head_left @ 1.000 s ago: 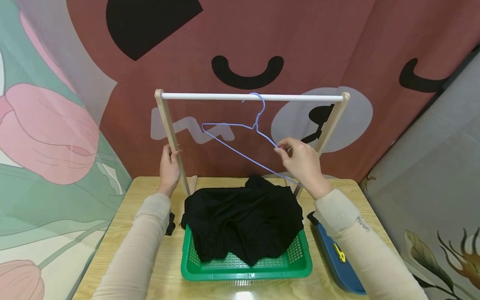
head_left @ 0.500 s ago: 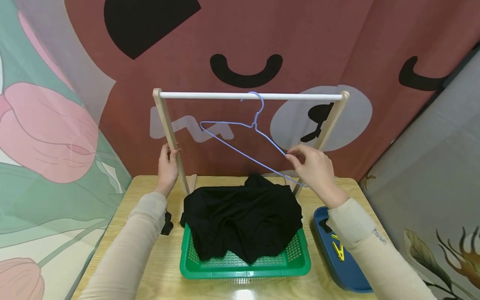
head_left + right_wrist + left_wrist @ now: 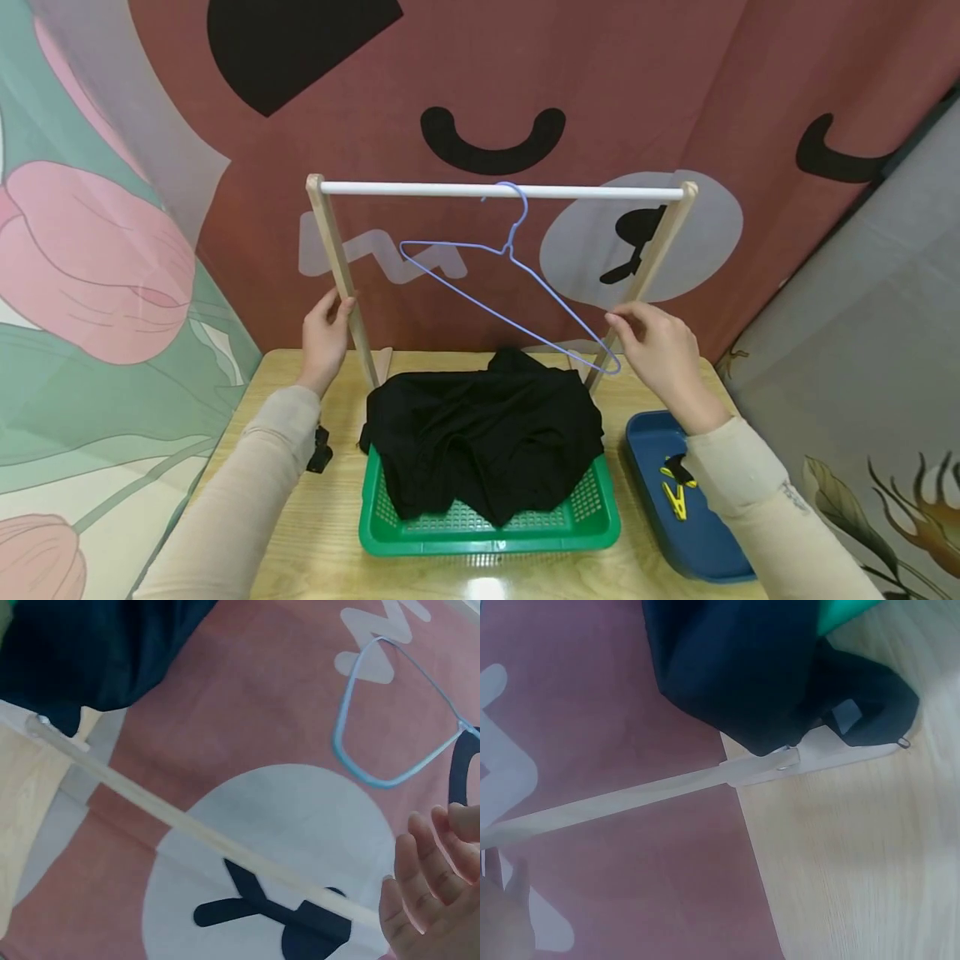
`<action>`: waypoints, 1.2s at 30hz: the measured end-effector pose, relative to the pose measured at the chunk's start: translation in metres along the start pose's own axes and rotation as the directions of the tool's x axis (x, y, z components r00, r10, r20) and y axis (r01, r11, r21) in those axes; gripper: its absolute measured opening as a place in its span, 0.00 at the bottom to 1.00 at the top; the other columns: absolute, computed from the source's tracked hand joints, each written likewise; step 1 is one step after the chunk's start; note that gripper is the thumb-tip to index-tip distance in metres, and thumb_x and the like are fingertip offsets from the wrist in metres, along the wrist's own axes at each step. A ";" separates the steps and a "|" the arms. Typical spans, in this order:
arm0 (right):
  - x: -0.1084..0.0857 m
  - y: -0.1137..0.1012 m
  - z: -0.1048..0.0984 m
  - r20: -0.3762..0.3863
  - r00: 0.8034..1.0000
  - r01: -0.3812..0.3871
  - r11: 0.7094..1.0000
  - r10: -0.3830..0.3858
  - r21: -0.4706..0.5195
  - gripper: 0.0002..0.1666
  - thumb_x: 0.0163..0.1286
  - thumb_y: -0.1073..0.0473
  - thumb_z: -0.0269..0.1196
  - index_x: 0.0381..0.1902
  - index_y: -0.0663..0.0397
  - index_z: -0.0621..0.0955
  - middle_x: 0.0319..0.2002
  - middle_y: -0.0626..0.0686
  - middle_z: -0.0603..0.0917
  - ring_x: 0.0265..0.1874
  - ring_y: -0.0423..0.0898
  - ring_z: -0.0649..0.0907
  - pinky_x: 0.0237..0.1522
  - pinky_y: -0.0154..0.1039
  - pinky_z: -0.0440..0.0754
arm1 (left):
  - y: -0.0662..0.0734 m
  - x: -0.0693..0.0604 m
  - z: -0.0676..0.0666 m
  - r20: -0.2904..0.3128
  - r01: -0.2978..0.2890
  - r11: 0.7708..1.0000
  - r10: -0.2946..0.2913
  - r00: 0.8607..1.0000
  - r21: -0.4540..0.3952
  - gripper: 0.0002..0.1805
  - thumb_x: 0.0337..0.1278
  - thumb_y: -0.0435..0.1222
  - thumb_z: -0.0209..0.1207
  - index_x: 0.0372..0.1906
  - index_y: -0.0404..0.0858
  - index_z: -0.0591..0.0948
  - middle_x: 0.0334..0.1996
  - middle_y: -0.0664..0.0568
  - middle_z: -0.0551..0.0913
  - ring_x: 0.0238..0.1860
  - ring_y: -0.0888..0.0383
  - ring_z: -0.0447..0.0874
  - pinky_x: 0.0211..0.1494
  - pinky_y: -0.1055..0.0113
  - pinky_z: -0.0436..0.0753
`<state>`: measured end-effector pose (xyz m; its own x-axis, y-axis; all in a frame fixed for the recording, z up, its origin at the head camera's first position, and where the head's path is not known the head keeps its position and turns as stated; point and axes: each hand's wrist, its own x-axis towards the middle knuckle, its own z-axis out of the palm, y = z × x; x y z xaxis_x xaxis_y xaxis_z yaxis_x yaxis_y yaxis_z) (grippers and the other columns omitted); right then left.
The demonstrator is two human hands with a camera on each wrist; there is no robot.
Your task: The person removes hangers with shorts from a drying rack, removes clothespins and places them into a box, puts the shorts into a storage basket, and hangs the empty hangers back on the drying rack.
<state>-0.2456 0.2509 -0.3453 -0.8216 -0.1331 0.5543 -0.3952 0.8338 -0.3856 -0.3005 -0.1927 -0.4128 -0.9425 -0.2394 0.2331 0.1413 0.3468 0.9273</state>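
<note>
A blue clothes hanger hangs by its hook from the white rail of a small wooden rack, turned at an angle. To the right of its lower corner is my right hand, fingers loosely bent and holding nothing. The right wrist view shows those fingers apart from the hanger. My left hand is beside the rack's left post, its fingertips at the wood; whether they touch is hard to tell. Below the rail, a black garment lies heaped over a green basket.
A blue tray with yellow clips and a small black item stands at the table's right, partly behind the right sleeve. Another small black object lies by the left sleeve. A printed curtain hangs behind the rack.
My right hand has let go of the hanger's arm and moved right and down. My left hand has loosened from the post and drawn slightly left.
</note>
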 end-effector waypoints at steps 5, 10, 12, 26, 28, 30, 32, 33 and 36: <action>-0.011 0.010 0.000 -0.010 1.000 -0.029 1.000 0.029 0.009 0.12 0.75 0.57 0.60 0.44 0.59 0.85 0.32 0.56 0.86 0.24 0.50 0.79 0.27 0.47 0.72 | -0.003 -0.008 -0.005 -0.026 -0.009 1.000 0.009 1.000 0.010 0.28 0.73 0.49 0.51 0.72 0.42 0.70 0.64 0.43 0.75 0.62 0.47 0.75 0.63 0.51 0.74; -0.019 0.020 0.002 0.001 0.998 -0.065 0.998 0.065 0.008 0.12 0.75 0.58 0.59 0.45 0.60 0.85 0.33 0.58 0.86 0.26 0.53 0.82 0.29 0.50 0.75 | -0.008 -0.017 -0.008 -0.087 -0.035 0.999 0.036 0.996 0.014 0.26 0.73 0.48 0.52 0.68 0.40 0.74 0.60 0.44 0.78 0.59 0.50 0.76 0.61 0.57 0.74; -0.022 0.025 0.004 -0.002 0.997 -0.073 0.997 0.073 0.013 0.12 0.75 0.58 0.60 0.46 0.60 0.85 0.34 0.58 0.87 0.25 0.53 0.82 0.28 0.49 0.74 | -0.010 -0.021 -0.009 -0.109 -0.038 0.999 0.038 0.993 0.002 0.23 0.73 0.47 0.52 0.65 0.40 0.77 0.57 0.44 0.80 0.56 0.51 0.77 0.56 0.61 0.76; -0.040 0.072 0.029 0.041 0.999 -0.033 0.999 0.033 0.006 0.10 0.75 0.58 0.60 0.45 0.57 0.85 0.28 0.52 0.85 0.24 0.47 0.79 0.24 0.42 0.74 | -0.012 -0.062 -0.022 -0.021 0.052 0.994 -0.054 0.998 -0.095 0.19 0.74 0.41 0.54 0.60 0.35 0.79 0.54 0.39 0.81 0.44 0.61 0.82 0.38 0.73 0.83; -0.043 0.075 0.033 0.054 0.998 -0.016 1.000 0.015 0.019 0.09 0.75 0.60 0.60 0.43 0.59 0.85 0.28 0.52 0.85 0.24 0.47 0.80 0.25 0.42 0.74 | -0.011 -0.068 -0.023 0.019 0.076 0.993 -0.074 0.997 -0.093 0.19 0.74 0.40 0.54 0.61 0.33 0.78 0.55 0.37 0.80 0.42 0.65 0.82 0.39 0.72 0.83; -0.047 0.077 0.037 0.065 0.998 -0.006 1.000 0.005 0.019 0.08 0.74 0.61 0.61 0.41 0.59 0.85 0.27 0.52 0.85 0.24 0.47 0.79 0.25 0.42 0.74 | -0.011 -0.074 -0.024 0.060 0.102 0.992 -0.097 0.993 -0.076 0.21 0.74 0.41 0.53 0.61 0.31 0.77 0.55 0.35 0.80 0.41 0.68 0.82 0.40 0.72 0.83; -0.049 0.078 0.041 0.071 0.997 0.004 1.000 -0.005 0.015 0.06 0.73 0.62 0.62 0.39 0.58 0.84 0.27 0.52 0.85 0.23 0.47 0.79 0.25 0.42 0.74 | -0.012 -0.080 -0.025 0.102 0.137 0.990 -0.132 0.986 -0.045 0.22 0.74 0.42 0.53 0.62 0.30 0.77 0.56 0.35 0.80 0.41 0.69 0.82 0.42 0.72 0.83; -0.050 0.079 0.043 0.075 0.997 0.005 1.000 -0.006 0.015 0.05 0.72 0.63 0.62 0.39 0.58 0.84 0.27 0.52 0.85 0.23 0.46 0.79 0.25 0.42 0.74 | -0.012 -0.084 -0.025 0.125 0.155 0.988 -0.150 0.981 -0.027 0.23 0.75 0.43 0.53 0.62 0.30 0.77 0.56 0.35 0.80 0.43 0.67 0.82 0.43 0.72 0.83; -0.053 0.080 0.047 0.092 0.996 0.004 1.000 -0.005 0.015 0.03 0.71 0.64 0.63 0.38 0.57 0.84 0.26 0.51 0.84 0.22 0.45 0.78 0.23 0.41 0.72 | -0.012 -0.095 -0.025 0.186 0.209 0.978 -0.209 0.960 0.019 0.24 0.75 0.44 0.52 0.63 0.30 0.76 0.57 0.35 0.79 0.49 0.58 0.82 0.46 0.70 0.83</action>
<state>-0.2532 0.2989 -0.4403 -0.8539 -0.1861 0.4860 -0.4043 0.8252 -0.3944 -0.2047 -0.1972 -0.4388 -0.9908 -0.1333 -0.0243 -0.0645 0.3062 0.9498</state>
